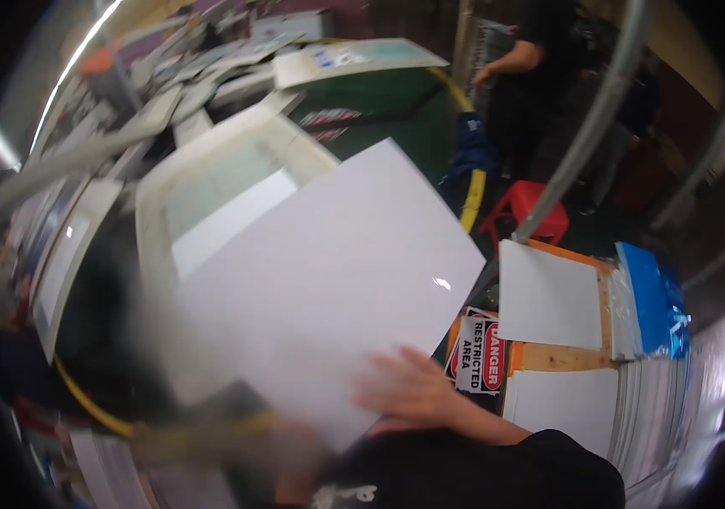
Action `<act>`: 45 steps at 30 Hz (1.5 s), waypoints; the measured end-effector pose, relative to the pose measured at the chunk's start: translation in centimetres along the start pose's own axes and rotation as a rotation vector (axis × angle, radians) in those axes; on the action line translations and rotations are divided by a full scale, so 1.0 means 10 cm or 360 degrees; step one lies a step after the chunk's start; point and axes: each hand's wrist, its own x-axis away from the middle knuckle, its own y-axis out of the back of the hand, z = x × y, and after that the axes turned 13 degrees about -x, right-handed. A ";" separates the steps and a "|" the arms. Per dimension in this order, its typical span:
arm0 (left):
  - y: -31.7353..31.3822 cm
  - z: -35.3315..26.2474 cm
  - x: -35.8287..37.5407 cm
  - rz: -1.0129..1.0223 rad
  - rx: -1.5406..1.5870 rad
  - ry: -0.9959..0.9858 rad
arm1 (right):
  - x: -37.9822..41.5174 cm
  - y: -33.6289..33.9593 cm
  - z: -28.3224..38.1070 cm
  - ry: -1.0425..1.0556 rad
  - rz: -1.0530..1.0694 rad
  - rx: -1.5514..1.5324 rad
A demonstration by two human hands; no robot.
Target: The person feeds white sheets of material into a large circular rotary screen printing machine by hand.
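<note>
A large white sheet [337,254] with a glossy surface lies tilted in front of me. My right hand [405,388] rests on its lower right part, with the fingers stretched out and somewhat blurred. At the sheet's bottom corner, my left hand [299,454] is smeared by motion, so its fingers cannot be made out. Beneath the sheet is a pale frame [155,199] with a translucent middle. A smaller white piece [235,222] shows on that frame, partly covered by the large sheet.
Stacked white sheets [549,293] stand at right beside a blue panel [646,297] and "DANGER RESTRICTED AREA" signs [481,352]. A red stool [528,212] and a person in dark clothes [540,76] are beyond. Metal poles [587,123] and a yellow-edged round rig [473,199] surround the area.
</note>
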 end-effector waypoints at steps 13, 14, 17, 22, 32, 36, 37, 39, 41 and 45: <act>0.75 0.11 0.30 -0.0332 0.0192 -0.0301 | 0.25 0.21 -0.84 -0.1097 -0.0800 0.0061; 0.80 0.13 0.31 -0.0333 0.0196 -0.0324 | 0.24 0.22 -0.84 -0.1139 -0.0820 -0.0022; 0.93 0.19 0.35 -0.0306 0.0219 -0.0362 | 0.18 0.18 -0.84 -0.1354 -0.0856 -0.0341; 1.21 0.32 0.33 -0.0155 0.0213 -0.0453 | 0.22 0.05 -0.96 -0.1311 -0.0774 -0.0346; 0.87 0.08 0.12 -0.1013 -0.0506 -0.0319 | 0.22 -0.08 -1.05 -0.1532 -0.0843 -0.0556; 0.94 0.10 0.10 -0.1076 -0.1100 -0.0205 | 0.18 -0.12 -1.17 -0.1469 -0.0830 -0.0385; 0.96 0.03 0.06 -0.0978 -0.1412 -0.0307 | 0.15 -0.13 -1.23 -0.1436 -0.0823 -0.0357; 1.03 -0.19 -0.06 -0.0758 -0.2035 -0.0490 | 0.00 -0.13 -1.34 -0.1392 -0.0799 -0.0320; 1.16 -0.29 -0.17 -0.0549 -0.2155 -0.0448 | -0.18 -0.15 -1.47 -0.1336 -0.0749 -0.0314; 1.46 -0.47 -0.46 -0.0659 -0.2704 -0.0363 | -0.56 -0.25 -1.89 -0.1191 -0.0671 -0.0233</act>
